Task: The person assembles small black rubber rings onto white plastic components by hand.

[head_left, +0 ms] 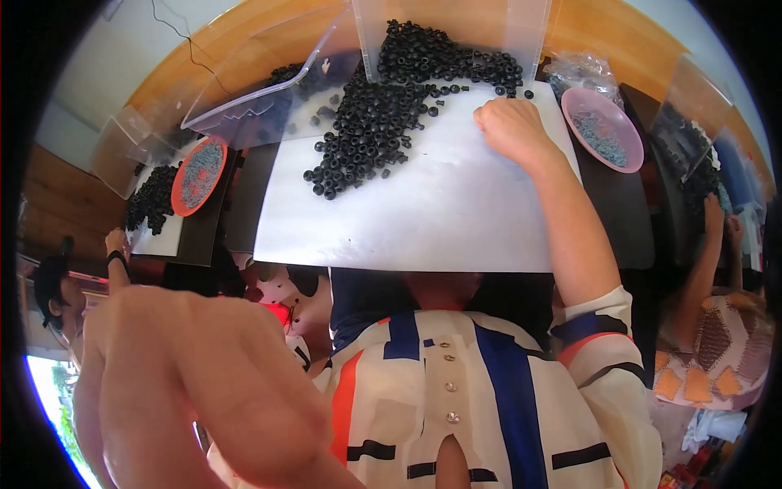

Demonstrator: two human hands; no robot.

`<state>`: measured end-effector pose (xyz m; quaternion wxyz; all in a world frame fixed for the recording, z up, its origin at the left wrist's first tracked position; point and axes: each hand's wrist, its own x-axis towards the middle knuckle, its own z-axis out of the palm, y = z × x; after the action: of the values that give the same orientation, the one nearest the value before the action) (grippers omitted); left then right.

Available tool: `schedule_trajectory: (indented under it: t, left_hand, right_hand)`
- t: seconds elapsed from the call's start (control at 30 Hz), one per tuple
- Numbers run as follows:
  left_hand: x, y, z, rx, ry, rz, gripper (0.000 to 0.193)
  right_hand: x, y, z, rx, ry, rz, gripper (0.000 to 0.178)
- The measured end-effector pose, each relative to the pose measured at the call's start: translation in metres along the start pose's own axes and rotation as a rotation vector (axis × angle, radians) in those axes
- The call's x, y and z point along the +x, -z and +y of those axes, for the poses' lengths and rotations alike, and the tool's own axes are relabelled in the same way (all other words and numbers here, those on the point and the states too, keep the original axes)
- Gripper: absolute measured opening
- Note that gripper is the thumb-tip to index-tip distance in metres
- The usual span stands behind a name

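My right hand (511, 129) rests closed on the white sheet (423, 220) on the table, back upward. Its fingers are curled under, so anything inside them is hidden. To its left spreads a long pile of small black ring-like parts (362, 130) with holes through them. More black parts lie heaped in the mouth of a clear plastic bin (538, 49) behind it. My left hand (195, 375) is raised very close to the camera at the lower left, away from the table. Its knuckles are bent, and the fingertips are out of sight.
Right of the sheet sits a pink oval bowl (627, 159) of small grey-blue pieces, beside a crumpled clear plastic bag (582, 73). An orange bowl (186, 208) and another clear bin (244, 114) stand left. People work at both sides; one hand (116, 240) shows left.
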<state>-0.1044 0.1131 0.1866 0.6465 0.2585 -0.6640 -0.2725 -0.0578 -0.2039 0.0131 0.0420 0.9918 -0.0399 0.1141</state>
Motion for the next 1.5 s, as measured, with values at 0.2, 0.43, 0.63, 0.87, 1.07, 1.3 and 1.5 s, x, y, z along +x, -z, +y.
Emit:
schedule_trajectory:
  t: [0.2, 0.43, 0.63, 0.87, 1.07, 1.3, 1.5]
  left_hand:
    - [0.003, 0.030, 0.012, 0.263, 0.330, -0.263, 0.011]
    - [-0.034, 0.118, -0.131, 1.130, 0.454, 0.381, 0.012]
    - [-0.033, 0.171, -0.209, 1.558, 0.316, 0.078, 0.010]
    - [-0.022, 0.191, -0.245, 1.855, 0.423, -0.170, 0.010]
    - [-0.020, 0.187, -0.247, 2.012, 0.474, -0.260, 0.010]
    - [-0.049, 0.133, -0.216, 1.249, 0.551, 0.357, 0.016]
    - [-0.059, 0.110, -0.202, 0.606, 0.777, 0.685, 0.016]
  right_hand:
    - [-0.005, -0.009, -0.001, -0.058, 0.125, 0.140, 0.008]
    - [-0.006, 0.012, -0.013, -0.059, 0.022, -0.051, 0.012]
    - [-0.004, -0.007, -0.005, -0.007, 0.095, 0.124, 0.012]
    - [-0.003, -0.002, -0.002, 0.019, 0.085, 0.088, 0.011]
    - [-0.005, -0.002, -0.006, 0.030, 0.035, 0.098, 0.009]
    - [0.002, 0.000, 0.003, 0.600, 0.000, 0.136, 0.005]
    - [0.001, -0.003, -0.018, 1.369, 0.055, 0.037, 0.005]
